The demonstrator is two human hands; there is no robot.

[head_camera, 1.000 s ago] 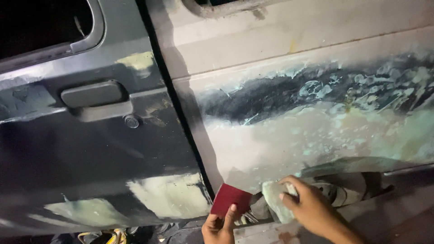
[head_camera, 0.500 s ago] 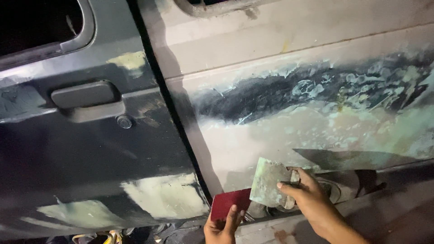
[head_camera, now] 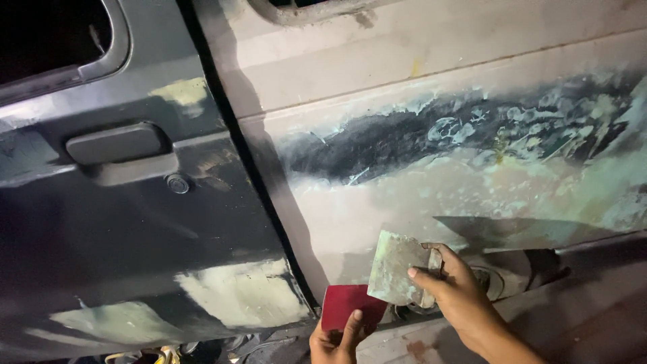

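My right hand (head_camera: 453,290) grips a flat metal spreader (head_camera: 395,267) smeared with pale green filler, its blade raised against the lower part of a car body panel (head_camera: 431,195) covered in sanded grey and beige filler. Just below and to the left, my left hand (head_camera: 335,340) holds a dark red rectangular card (head_camera: 345,305) by its lower edge. The spreader's corner overlaps the card. A dark streak of bare paint (head_camera: 404,138) runs across the panel above both hands.
The dark car door (head_camera: 121,236) fills the left, with a black handle (head_camera: 116,143), a round lock (head_camera: 178,183) and pale filler patches (head_camera: 239,293) low down. A door gap (head_camera: 259,195) separates door and panel. A window (head_camera: 47,34) sits top left.
My right hand has lifted the spreader up from beside the red card onto the lower panel. The left hand and card stayed low. The view shifted slightly left.
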